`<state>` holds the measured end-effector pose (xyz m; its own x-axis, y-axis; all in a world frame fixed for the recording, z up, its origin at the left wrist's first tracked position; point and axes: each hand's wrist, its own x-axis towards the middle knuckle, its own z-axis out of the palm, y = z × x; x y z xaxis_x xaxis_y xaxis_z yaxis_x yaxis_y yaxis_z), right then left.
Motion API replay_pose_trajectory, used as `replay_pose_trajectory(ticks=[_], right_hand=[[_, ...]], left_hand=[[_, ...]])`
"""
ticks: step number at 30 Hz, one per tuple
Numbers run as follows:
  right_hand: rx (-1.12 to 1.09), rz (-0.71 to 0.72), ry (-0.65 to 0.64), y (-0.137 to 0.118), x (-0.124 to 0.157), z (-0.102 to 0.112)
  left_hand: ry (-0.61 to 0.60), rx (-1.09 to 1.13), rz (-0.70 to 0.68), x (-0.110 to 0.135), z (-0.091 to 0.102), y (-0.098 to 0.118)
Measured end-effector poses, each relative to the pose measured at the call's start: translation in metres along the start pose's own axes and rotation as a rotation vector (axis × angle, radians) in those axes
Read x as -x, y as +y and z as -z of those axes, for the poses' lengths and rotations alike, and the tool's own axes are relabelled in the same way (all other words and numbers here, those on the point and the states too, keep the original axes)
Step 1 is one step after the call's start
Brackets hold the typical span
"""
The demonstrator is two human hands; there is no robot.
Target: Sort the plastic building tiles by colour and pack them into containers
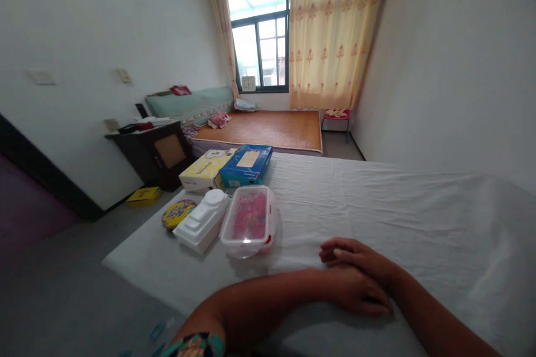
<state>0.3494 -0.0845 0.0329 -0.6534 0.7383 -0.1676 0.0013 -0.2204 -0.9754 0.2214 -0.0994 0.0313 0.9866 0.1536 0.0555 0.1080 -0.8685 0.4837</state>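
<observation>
My left hand rests on the white sheet of the table, its fingers loosely stretched out to the right. Across it, near the wrist, lies my right hand, touching it, fingers extended to the left. Both hands are empty. Left of them stands a clear plastic container with a lid and pinkish-red contents that I cannot make out. Beside that are a white plastic case with a round raised part and a round yellow patterned tin.
Behind the container sit a yellow-and-white box and a blue box. Beyond the table are a bed, a dark cabinet and a red stool. Another yellow box lies on the floor.
</observation>
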Motion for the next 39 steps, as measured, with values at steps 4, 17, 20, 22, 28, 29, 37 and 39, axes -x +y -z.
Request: replay_pose_trajectory(ticks=[4, 17, 20, 22, 28, 29, 37, 39], right_hand=[[0.092, -0.002, 0.087, 0.001, -0.003, -0.009], [1.442, 0.642, 0.139, -0.048, -0.113, -0.14], [1.552, 0.583, 0.178, -0.047, -0.124, -0.154], [1.572, 0.583, 0.207, -0.048, -0.123, -0.155], [1.503, 0.6, 0.303, -0.061, -0.112, -0.135], [1.463, 0.618, 0.335, -0.063, -0.111, -0.129], [0.677, 0.58, 0.794, -0.071, -0.103, -0.058], [0.432, 0.531, 0.825, -0.064, -0.097, -0.043]], left_hand=[[-0.11, -0.02, -0.082, 0.031, 0.022, 0.021], [0.363, 0.155, 0.216, 0.171, 0.072, 0.094], [0.441, 0.176, 0.301, 0.193, 0.07, 0.099], [0.511, 0.186, 0.383, 0.209, 0.068, 0.099], [0.786, 0.134, 0.718, 0.246, 0.07, 0.085], [0.825, 0.074, 0.776, 0.25, 0.071, 0.08], [0.875, -0.281, 1.203, 0.269, 0.072, 0.03], [0.796, -0.225, 1.256, 0.267, 0.073, 0.017]])
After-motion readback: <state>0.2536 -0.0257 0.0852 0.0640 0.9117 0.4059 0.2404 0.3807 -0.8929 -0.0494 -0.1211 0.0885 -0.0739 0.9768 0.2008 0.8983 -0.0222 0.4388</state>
